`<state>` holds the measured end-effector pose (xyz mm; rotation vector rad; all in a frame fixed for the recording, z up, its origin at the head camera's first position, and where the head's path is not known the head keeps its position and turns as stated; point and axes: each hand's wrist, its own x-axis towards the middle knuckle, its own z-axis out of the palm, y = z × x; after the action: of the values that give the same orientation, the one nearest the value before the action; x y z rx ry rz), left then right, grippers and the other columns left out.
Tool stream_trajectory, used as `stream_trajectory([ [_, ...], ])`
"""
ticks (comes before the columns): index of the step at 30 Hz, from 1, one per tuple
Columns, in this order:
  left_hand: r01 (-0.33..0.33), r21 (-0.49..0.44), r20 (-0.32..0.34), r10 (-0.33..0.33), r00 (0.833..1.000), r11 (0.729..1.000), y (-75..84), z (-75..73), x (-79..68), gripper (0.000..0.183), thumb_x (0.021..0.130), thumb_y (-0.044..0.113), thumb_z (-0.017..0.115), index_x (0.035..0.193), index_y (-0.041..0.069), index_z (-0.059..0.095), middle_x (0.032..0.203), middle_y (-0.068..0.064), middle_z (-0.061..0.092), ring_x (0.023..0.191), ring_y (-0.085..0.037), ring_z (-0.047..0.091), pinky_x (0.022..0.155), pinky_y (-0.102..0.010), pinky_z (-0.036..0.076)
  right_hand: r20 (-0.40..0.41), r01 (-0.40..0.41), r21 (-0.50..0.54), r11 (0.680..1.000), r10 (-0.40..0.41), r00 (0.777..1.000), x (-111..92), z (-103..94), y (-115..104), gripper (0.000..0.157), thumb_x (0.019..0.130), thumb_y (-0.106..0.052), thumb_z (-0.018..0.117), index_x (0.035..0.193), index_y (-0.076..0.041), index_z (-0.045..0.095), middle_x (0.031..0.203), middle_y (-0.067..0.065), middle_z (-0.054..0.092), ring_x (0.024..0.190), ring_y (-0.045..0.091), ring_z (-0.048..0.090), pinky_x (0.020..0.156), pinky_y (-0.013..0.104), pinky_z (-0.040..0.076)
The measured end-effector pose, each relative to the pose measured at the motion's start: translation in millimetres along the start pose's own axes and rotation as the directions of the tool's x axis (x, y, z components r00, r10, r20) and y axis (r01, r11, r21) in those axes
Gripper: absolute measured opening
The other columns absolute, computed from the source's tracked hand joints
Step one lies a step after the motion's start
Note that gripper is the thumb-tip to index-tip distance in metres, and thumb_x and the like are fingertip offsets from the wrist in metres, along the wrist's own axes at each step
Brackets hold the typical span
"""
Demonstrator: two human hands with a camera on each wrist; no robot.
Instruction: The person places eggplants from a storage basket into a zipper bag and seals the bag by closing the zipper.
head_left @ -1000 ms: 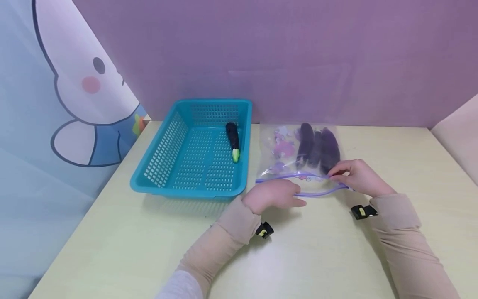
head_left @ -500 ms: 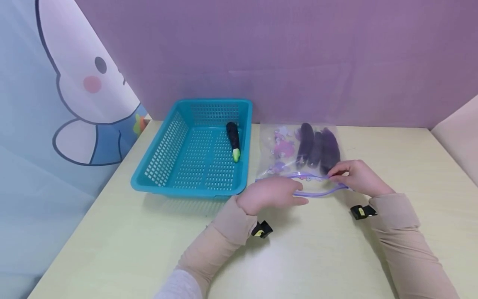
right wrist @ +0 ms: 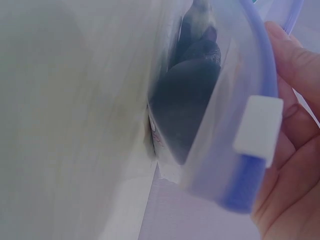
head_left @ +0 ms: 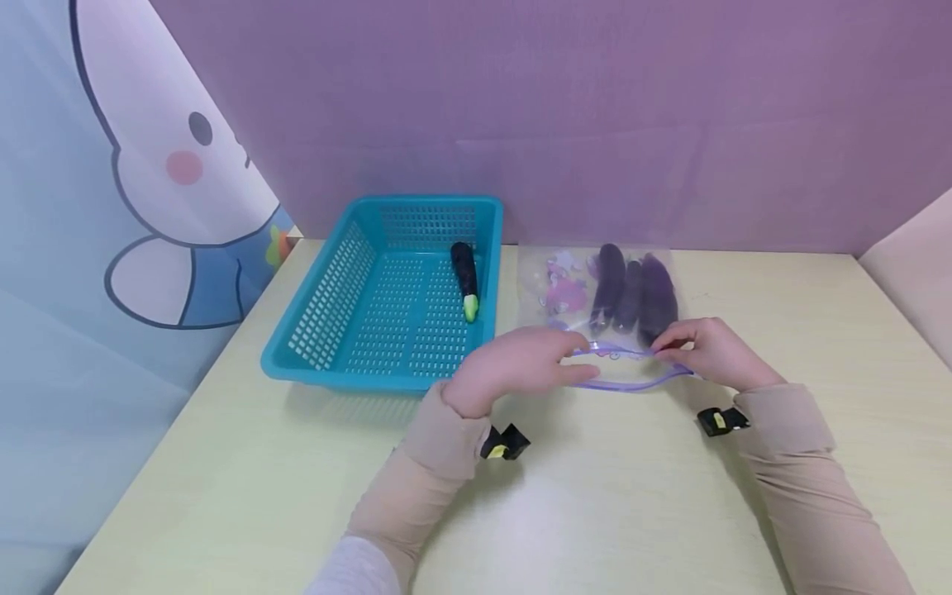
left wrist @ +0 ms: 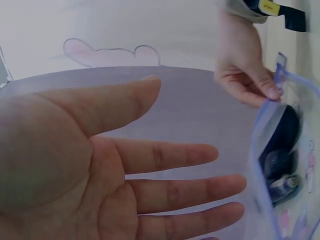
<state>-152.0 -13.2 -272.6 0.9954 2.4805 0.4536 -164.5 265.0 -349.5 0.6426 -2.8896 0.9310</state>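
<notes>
A clear zip bag (head_left: pixel 535 285) with pink-purple prints and a purple zip edge lies at the back of the table, its mouth gaping toward me. Three eggplants (head_left: pixel 611 281) are inside it. My right hand (head_left: pixel 714 354) pinches the upper lip of the bag's mouth near the right end; a white slider (right wrist: pixel 260 127) sits close by in the right wrist view. My left hand (head_left: pixel 521 364) hovers by the left part of the mouth and hides it. Its fingers (left wrist: pixel 190 192) are straight and spread, holding nothing. Another eggplant (head_left: pixel 464 277), green-stemmed, lies in the blue basket (head_left: pixel 297 376).
The blue basket stands on the pale table (head_left: pixel 595 512), just left of the bag. A purple wall (head_left: pixel 595 124) closes off the back, and a curtain with a cartoon print (head_left: pixel 149 207) hangs at the left.
My left hand has moved left and slightly away from me, off the zip edge toward the basket's near right corner. The right hand keeps its pinch in place.
</notes>
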Motion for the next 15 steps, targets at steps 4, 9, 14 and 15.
stream_trajectory([
  [4, -0.008, -0.072, -0.068, 0.003, 0.998, 0.997, -7.4, -8.2, -6.5, 0.044, 0.099, 0.041, 0.045, 0.131, 0.012, 0.053, 0.124, 0.000, 0.060, 0.110, -0.014, 0.057, 0.094, -0.029, 0.046, 0.008, -0.010, 0.009, 1.000, 0.010, 1.000, -0.5, -0.5, 0.3, 0.009, 0.079, 0.000, 0.072, 0.084, -0.007, 0.074, 0.084, 0.007, 0.072, 0.071, -0.003, 0.053, 0.062, 0.019, 0.044],
  [9, -0.018, -0.179, -0.162, -0.011, 0.987, 0.984, -21.4, -17.8, -14.7, 0.042, 0.099, 0.038, 0.046, 0.132, 0.012, 0.053, 0.121, 0.000, 0.061, 0.109, -0.012, 0.057, 0.093, -0.029, 0.048, 0.016, -0.022, 0.010, 1.000, 0.022, 1.000, -1.1, -0.5, 1.1, 0.007, 0.080, -0.002, 0.073, 0.085, -0.006, 0.074, 0.085, 0.006, 0.072, 0.073, -0.003, 0.054, 0.063, 0.019, 0.044],
  [14, -0.041, -0.280, -0.237, -0.028, 0.971, 0.959, -30.9, -24.5, -22.0, 0.038, 0.100, 0.034, 0.047, 0.129, 0.012, 0.056, 0.118, 0.000, 0.063, 0.104, -0.011, 0.057, 0.091, -0.029, 0.048, 0.020, -0.027, 0.015, 1.000, 0.027, 0.999, -1.0, 0.5, 1.6, 0.008, 0.080, -0.002, 0.073, 0.086, -0.007, 0.074, 0.086, 0.007, 0.072, 0.073, -0.003, 0.055, 0.063, 0.019, 0.044],
  [15, -0.053, -0.297, -0.247, -0.024, 0.969, 0.953, -32.7, -24.8, -22.7, 0.037, 0.100, 0.034, 0.047, 0.127, 0.012, 0.057, 0.117, -0.001, 0.063, 0.102, -0.012, 0.057, 0.090, -0.029, 0.048, 0.020, -0.027, 0.017, 0.999, 0.027, 0.999, -0.7, 1.0, 1.5, 0.008, 0.080, -0.002, 0.073, 0.086, -0.007, 0.074, 0.086, 0.007, 0.072, 0.072, -0.003, 0.055, 0.063, 0.019, 0.044],
])
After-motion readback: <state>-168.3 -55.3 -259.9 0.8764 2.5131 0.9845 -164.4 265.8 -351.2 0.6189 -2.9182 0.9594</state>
